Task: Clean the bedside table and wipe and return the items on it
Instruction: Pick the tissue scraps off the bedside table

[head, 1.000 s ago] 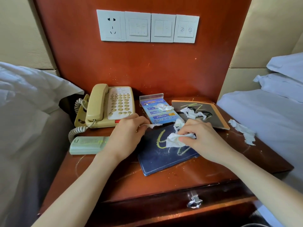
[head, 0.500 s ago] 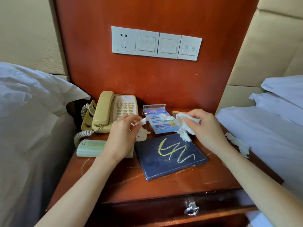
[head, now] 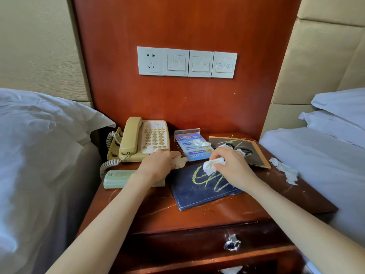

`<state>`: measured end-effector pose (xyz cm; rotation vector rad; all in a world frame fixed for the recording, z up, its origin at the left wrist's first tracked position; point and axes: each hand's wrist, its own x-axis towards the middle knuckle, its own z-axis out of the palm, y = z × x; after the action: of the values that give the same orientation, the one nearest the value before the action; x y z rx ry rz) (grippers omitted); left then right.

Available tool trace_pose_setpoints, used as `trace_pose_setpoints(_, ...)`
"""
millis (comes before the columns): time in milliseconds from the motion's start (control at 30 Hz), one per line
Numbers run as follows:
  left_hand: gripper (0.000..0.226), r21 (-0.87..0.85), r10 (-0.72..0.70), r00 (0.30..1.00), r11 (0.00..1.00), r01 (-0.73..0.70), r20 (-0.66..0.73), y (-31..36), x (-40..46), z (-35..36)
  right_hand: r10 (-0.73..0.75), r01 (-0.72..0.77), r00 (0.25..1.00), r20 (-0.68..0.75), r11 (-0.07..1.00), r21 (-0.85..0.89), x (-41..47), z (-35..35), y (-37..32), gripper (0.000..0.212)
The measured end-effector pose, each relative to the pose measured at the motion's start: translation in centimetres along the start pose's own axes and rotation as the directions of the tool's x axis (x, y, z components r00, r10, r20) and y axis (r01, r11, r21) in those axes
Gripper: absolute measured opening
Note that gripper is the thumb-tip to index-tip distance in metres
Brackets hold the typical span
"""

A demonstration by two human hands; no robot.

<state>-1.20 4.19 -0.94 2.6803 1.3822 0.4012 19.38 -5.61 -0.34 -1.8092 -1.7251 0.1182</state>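
My right hand [head: 232, 167] is shut on a crumpled white tissue wad [head: 212, 165] above the dark blue folder [head: 199, 186], which bears yellow scribbles. My left hand [head: 158, 165] rests on the wooden bedside table [head: 217, 212] with a small scrap of tissue [head: 180, 161] at its fingertips. A beige telephone [head: 142, 141] stands at the back left. A pale green remote [head: 120, 176] lies in front of it, partly under my left wrist. A blue leaflet in a clear stand [head: 192, 146] carries another tissue scrap [head: 200, 142]. A dark booklet [head: 243, 150] lies at the back right.
Torn tissue pieces [head: 284, 171] lie on the table's right edge. White-sheeted beds [head: 39, 155] flank the table on both sides. A socket and switch panel [head: 186, 62] sits on the red wooden wall panel. A drawer with a metal pull [head: 232, 243] is below the tabletop.
My right hand came down from above the leaflet to the blue folder with the tissue wad. My left hand lowered onto the table with its scrap. The camera view tilted upward.
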Motion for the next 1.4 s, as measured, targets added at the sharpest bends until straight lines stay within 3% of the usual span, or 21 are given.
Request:
trace_pose_setpoints(133,0.042,0.046,0.023,0.996,0.999,-0.027,0.091,0.4,0.8,-0.6,-0.001,0.004,0.997,-0.078,0.999,0.042,-0.1,-0.4,-0.2,0.027)
trace_pose_setpoints(333,0.018,-0.005,0.042,0.999,0.999,-0.042,-0.02,0.2,0.9,-0.6,-0.017,0.038,0.977,-0.213,0.995,0.097,-0.6,-1.3,-0.2,0.02)
trace_pose_setpoints(533,0.01,-0.405,-0.062,0.956,0.912,-0.062,-0.286,1.0,-0.2,-2.0,0.002,0.041,0.949,-0.315,0.99,0.132,-0.9,-2.6,0.2,0.011)
trace_pose_setpoints(733,0.019,-0.606,-0.082,0.927,0.776,-0.172,-0.367,4.3,-2.2,-3.4,0.061,0.063,0.926,-0.373,0.948,0.313,-2.7,-4.7,0.7,0.018)
trace_pose_setpoints(1000,0.042,-0.672,-0.002,0.922,0.686,-0.28,-0.386,11.1,-4.8,-1.4,0.181,0.035,0.896,-0.405,0.881,0.472,-8.9,-6.9,2.6,0.022)
trace_pose_setpoints(1233,0.025,-0.564,0.236,0.897,0.709,-0.422,-0.374,18.3,-7.3,3.3,0.381,-0.11,0.795,-0.472,0.856,0.505,-17.6,-7.7,6.9,0.022)
trace_pose_setpoints(1400,0.038,-0.573,0.444,0.873,0.67,-0.472,-0.2,23.0,-9.2,7.3,0.534,-0.282,0.699,-0.476,0.818,0.502,-24.8,-6.6,10.2,0.032)
